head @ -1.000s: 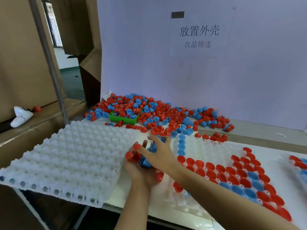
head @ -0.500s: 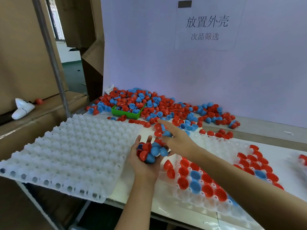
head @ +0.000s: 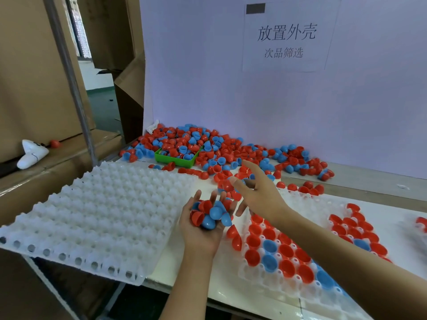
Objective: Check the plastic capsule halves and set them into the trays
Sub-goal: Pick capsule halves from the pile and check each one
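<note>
Your right hand, fingers spread and holding nothing, is reaching toward the loose capsule halves lying just beyond its fingertips; your left hand is cupping a handful beside the part-filled tray.

- Loose pile of capsule halves: red and blue plastic domes heaped at 12 o'clock against the white back wall, lying any way up, some spilling toward the trays.
- Handful of capsule halves: red and blue, bunched together at centre, cupped in an upturned palm.
- Empty tray: white, rows of round pockets, at 9 o'clock, its near edge overhanging the table.
- Part-filled tray: clear white, at 4 o'clock, red and blue halves seated in its pockets.
</note>
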